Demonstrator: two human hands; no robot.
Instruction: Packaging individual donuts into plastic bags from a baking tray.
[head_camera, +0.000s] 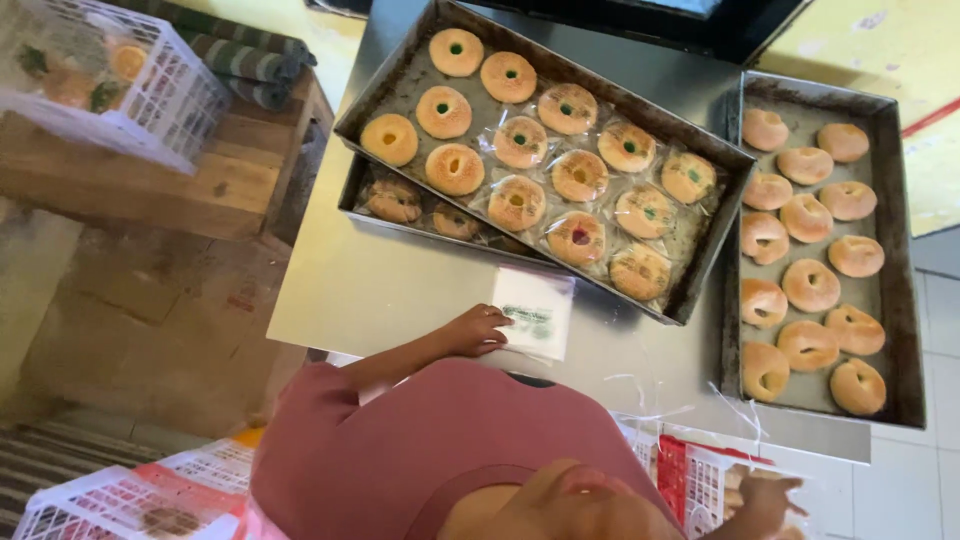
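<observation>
Left hand (478, 330) rests open-fingered on the stack of clear bags (535, 312) (right beside it); right hand (765, 500), fingers spread, reaches into the basket (690, 480)

The person wears a dusty-pink short-sleeved top (450, 450), arms bare.

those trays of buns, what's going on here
A person in a pink top leans over a metal table. Their left hand rests on a small stack of clear plastic bags at the table's near edge. Their right hand is low by a white crate, fingers spread, holding nothing that can be seen. One tray holds ring-shaped buns already bagged, stacked on another tray beneath. The right tray holds unbagged buns.
</observation>
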